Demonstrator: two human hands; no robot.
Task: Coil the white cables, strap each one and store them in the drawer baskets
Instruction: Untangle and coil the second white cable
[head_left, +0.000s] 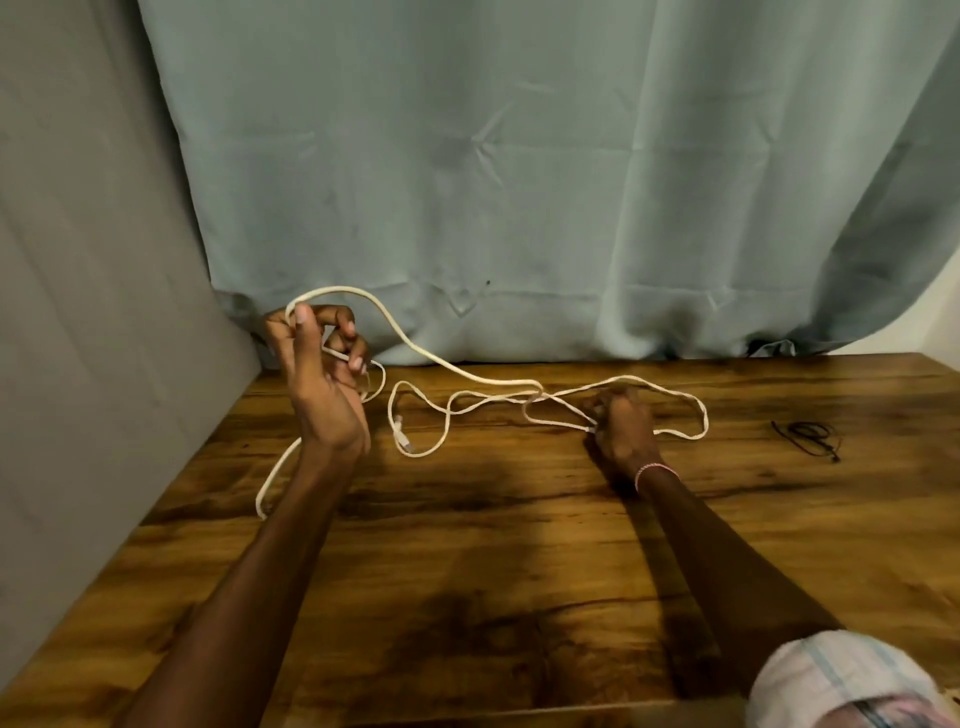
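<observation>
White cable sprawls in loose loops over the far half of the wooden counter, so the task looks to be at its very start. The left hand is raised at the far left, its fingers curled round a first turn of the cable. One arc rises over the thumb, and a tail hangs down to the counter's left edge. The right hand rests on the counter right of centre, with its fingers pinching a strand where several loops cross. A wide loop lies to its right. A connector lies bare on the wood between the two hands. Whether this is one long cable or two tangled together cannot be told.

No finished coil shows anywhere, and nothing is strapped. A thin black cord or strap lies well apart at the far right, untouched; what it is exactly is too small to tell. No drawer or baskets are in view.

By my judgement almost everything remains: freeing the crossed loops, winding the length into the left hand, strapping it, repeating for any other cable, and storing them.
</observation>
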